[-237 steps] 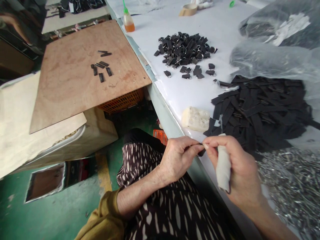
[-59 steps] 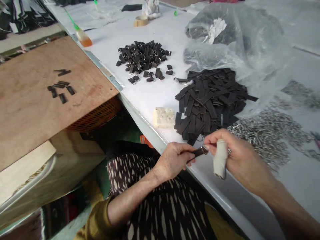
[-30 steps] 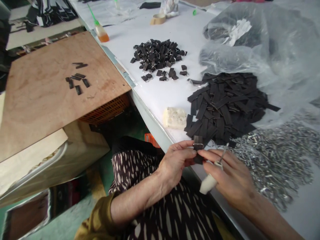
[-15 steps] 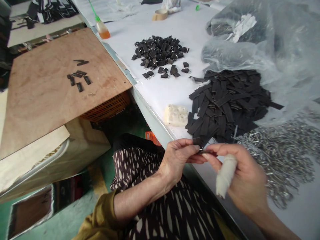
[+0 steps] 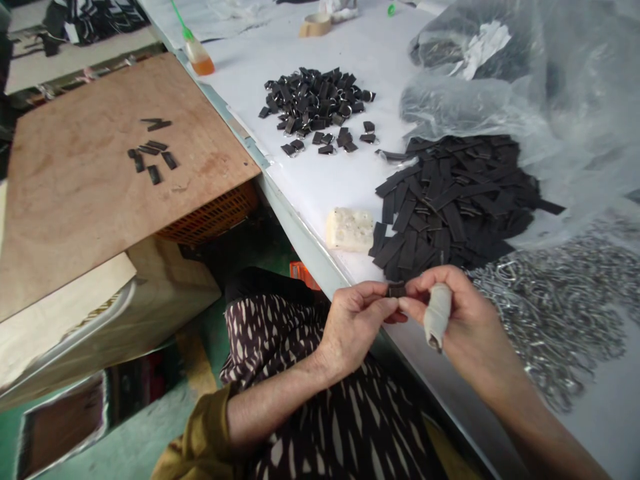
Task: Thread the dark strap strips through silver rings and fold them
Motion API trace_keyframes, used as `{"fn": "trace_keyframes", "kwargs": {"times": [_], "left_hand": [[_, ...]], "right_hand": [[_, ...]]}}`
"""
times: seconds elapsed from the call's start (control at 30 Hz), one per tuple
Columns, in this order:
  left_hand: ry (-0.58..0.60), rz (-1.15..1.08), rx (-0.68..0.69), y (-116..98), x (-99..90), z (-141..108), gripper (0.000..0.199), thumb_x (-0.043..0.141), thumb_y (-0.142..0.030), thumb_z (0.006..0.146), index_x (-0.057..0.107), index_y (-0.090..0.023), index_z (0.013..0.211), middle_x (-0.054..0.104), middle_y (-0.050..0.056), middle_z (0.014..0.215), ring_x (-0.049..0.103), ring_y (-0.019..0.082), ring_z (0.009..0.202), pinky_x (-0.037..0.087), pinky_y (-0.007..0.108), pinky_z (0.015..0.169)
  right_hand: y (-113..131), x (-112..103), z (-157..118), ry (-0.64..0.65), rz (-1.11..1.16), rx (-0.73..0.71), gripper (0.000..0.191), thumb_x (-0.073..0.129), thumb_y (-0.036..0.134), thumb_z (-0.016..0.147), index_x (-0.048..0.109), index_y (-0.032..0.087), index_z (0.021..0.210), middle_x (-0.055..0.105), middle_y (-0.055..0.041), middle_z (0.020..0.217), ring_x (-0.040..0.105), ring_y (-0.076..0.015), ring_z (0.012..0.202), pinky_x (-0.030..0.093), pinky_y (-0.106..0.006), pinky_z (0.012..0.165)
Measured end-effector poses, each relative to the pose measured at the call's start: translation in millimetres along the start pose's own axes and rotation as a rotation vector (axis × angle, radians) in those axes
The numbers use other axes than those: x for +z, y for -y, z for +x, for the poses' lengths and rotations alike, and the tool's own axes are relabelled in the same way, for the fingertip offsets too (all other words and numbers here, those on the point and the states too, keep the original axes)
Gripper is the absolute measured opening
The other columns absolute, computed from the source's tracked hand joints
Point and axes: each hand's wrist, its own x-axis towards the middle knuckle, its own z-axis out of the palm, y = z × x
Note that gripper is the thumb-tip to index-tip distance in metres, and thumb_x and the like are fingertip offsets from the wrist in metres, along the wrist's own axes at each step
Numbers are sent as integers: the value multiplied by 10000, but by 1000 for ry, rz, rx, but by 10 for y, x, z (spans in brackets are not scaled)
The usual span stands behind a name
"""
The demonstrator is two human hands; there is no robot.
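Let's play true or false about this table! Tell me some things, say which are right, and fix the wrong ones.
The left hand and right hand pinch a small black strap piece. True.

A white wrap covers a finger of the right hand. True.

The silver loops lie on the wooden board. False: they lie on the white table, beside the black strips.

The orange basket sits on top of the board. False: it is under the board.

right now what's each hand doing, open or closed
Left hand: closed, pinching a small black strip.
Right hand: closed, pinching the same strip from the other side.
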Motion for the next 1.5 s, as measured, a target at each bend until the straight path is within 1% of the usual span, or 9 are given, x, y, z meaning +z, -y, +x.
{"fn": "trace_keyframes", "kwargs": {"times": [0.2, 0.43, 0.6, 0.67, 0.77, 0.83, 1.07, 1.33, 1.5], "left_hand": [[1, 31, -9, -10, -18, -1, 134, 574, -181, 744, 638, -73, 790, 639, 70, 675, 607, 151, 631, 472, 291, 694], [-18, 158, 30, 16, -1, -29, 164, 532, -203, 784, 647, -90, 816, 621, 59, 694, 587, 139, 634, 468, 261, 652], [-26, 408, 198, -3, -72, -38, 184, 604, -232, 750, 675, -156, 901, 595, 68, 1081, 550, 100, 690, 445, 216, 636], [14, 375, 157, -33, -76, -36, 229, 641, -232, 717, 673, -158, 931, 616, 61, 1010, 535, 101, 678, 439, 208, 600], [84, 169, -41, -55, -44, -21, 239, 625, -215, 710, 661, -108, 921, 621, 55, 758, 545, 124, 629, 434, 207, 515], [87, 50, -111, -46, -16, -8, 218, 612, -203, 710, 655, -83, 887, 615, 60, 712, 572, 138, 618, 452, 220, 515], [23, -81, -121, 5, 14, 10, 167, 610, -179, 698, 656, -62, 808, 612, 54, 631, 605, 144, 582, 490, 255, 582], [-47, -62, -91, -3, 22, 6, 178, 634, -188, 687, 663, -53, 800, 644, 75, 666, 591, 121, 590, 474, 236, 595], [-52, -145, -90, 19, 20, 13, 246, 688, -209, 640, 642, -70, 839, 648, 62, 659, 598, 138, 573, 487, 275, 599]], "right_hand": [[-47, -12, -14, 1, 32, -48, 178, 644, 301, 727, 496, 235, 800, 627, -6, 934, 619, -133, 783, 509, -233, 660], [-60, 13, -10, -46, -52, -94, 148, 637, 284, 735, 506, 232, 782, 613, -3, 855, 595, -132, 723, 492, -241, 623], [-39, -2, 8, -30, -11, -60, 179, 657, 286, 702, 499, 226, 759, 618, -1, 833, 593, -128, 698, 484, -233, 601], [-27, -16, 6, 0, 24, -25, 182, 659, 283, 693, 497, 222, 747, 617, 2, 817, 588, -118, 665, 479, -221, 576], [-8, -19, -6, 38, 66, 42, 171, 649, 278, 698, 495, 219, 743, 611, 7, 808, 570, -102, 604, 463, -208, 514], [4, -6, -14, 38, 70, 70, 164, 647, 273, 700, 498, 223, 748, 610, 11, 804, 559, -95, 576, 455, -199, 479], [52, 37, -12, -37, 27, 52, 157, 649, 270, 683, 500, 229, 714, 624, 5, 760, 583, -117, 592, 480, -217, 503], [45, 49, -8, -35, 17, 34, 150, 643, 256, 689, 498, 227, 718, 622, 1, 781, 578, -115, 626, 482, -216, 531], [58, 61, -15, -49, 41, 51, 154, 648, 258, 678, 503, 221, 712, 616, 4, 757, 581, -116, 601, 483, -220, 509]]}}
